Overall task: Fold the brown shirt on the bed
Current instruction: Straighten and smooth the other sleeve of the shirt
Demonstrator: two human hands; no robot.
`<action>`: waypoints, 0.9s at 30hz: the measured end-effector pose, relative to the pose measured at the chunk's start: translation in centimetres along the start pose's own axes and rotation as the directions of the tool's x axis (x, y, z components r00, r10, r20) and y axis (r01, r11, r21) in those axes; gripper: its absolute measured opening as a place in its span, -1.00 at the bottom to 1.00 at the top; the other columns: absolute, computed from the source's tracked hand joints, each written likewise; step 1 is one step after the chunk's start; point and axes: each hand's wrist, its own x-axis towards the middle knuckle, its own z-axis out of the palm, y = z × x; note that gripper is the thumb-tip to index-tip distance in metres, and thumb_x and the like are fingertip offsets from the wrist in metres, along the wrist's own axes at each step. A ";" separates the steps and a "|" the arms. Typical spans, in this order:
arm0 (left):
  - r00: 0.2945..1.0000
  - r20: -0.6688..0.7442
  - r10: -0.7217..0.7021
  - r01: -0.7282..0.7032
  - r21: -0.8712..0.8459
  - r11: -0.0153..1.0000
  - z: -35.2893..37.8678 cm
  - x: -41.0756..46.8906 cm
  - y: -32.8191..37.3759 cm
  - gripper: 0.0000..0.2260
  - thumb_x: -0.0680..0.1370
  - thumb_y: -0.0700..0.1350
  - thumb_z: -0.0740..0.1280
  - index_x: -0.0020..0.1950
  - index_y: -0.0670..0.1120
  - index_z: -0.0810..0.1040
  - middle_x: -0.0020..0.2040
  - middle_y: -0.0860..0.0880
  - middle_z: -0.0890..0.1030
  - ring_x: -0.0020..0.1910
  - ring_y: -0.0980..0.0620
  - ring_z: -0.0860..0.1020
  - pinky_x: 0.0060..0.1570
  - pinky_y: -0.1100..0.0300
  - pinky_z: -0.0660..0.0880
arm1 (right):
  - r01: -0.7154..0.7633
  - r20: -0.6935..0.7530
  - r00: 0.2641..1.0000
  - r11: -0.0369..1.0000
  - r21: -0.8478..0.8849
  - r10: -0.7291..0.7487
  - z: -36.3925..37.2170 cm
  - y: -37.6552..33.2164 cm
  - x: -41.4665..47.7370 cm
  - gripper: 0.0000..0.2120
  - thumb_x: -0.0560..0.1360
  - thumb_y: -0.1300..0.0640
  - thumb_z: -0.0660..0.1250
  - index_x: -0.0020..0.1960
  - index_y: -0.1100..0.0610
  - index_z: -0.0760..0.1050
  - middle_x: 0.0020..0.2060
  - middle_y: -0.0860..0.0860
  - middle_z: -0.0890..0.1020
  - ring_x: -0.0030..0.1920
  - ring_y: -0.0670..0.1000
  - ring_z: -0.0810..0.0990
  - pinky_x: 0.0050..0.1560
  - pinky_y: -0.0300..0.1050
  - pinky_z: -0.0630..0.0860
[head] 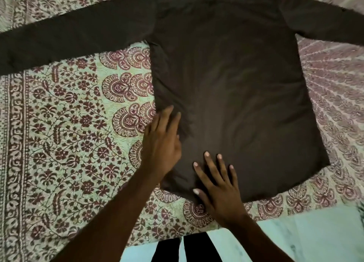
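While both hands lie flat on it, the dark brown long-sleeved cloth shirt is spread out on the bed, over a pale green bedspread printed with maroon flowers and paisley. Its body fills the centre of the frame, with the hem toward the lower edge. One sleeve runs to the upper left of the frame and the other sleeve to the upper right; the collar end is cut off at the top.

The left hand rests on the shirt's side edge at centre left, its fingers straight and close together, gripping nothing. The right hand presses the hem near the shirt's lower-left corner, fingers spread and straight, likewise holding nothing.

Probable faults from here:
- Faint ripples show across the body. If a fold is made over them, creases would likely be pressed in.
- Both hands act on one side only, so a sideways stroke could drag the whole garment askew on the soft bedspread and spoil the symmetry of later folds.
- The hem lies near the bed's lower edge, and a pull toward the person might slide it off.
- The long sleeves, if folded unevenly, would leave a lopsided bundle.

No brand, label or writing can be read anywhere in the frame.
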 end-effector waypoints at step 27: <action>0.994 0.078 0.077 -0.094 0.245 0.965 5.9 4.5 2.6 -0.28 0.60 0.27 0.16 0.69 0.01 0.10 0.72 -0.05 0.02 0.69 -0.13 0.03 0.58 -0.19 0.13 | -0.142 -0.262 0.952 0.987 0.076 0.157 -4.7 6.0 16.0 -0.43 0.70 -0.02 0.09 0.68 -0.02 0.08 0.69 -0.03 -0.05 0.68 0.11 -0.13 0.61 0.24 0.08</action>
